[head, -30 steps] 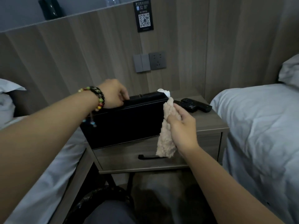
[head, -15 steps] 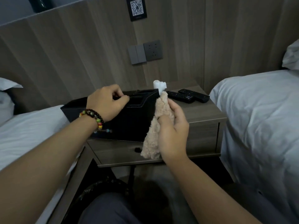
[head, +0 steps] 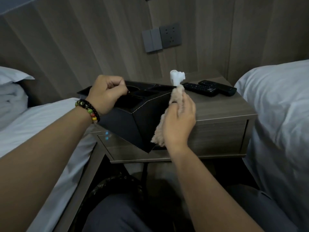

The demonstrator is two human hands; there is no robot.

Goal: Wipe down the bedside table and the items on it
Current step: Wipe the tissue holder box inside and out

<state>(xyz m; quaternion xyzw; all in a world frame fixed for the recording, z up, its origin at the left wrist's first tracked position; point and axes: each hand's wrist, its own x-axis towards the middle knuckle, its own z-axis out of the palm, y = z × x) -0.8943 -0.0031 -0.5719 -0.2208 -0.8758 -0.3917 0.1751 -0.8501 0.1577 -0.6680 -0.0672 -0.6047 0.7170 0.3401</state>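
The right hand (head: pixel 179 121) has its fingers curled round a fluffy beige cloth (head: pixel 158 133), pressing it on the end of a black stitched leather organiser box (head: pixel 132 119); the left hand (head: pixel 107 93) grips the box's rim, tilted over the grey wooden surface (head: pixel 222 106). Best wipe firmly, box steadied. Beyond lie two black remotes (head: pixel 209 88) and a wood-panelled wall (head: pixel 83 39).

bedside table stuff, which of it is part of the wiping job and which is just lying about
In the job:
- bedside table
- black box, gripped by the left hand
- cloth, held by the right hand
- two remotes on the table
- white tissue

Lying about:
- beds
- wall socket
- pillow
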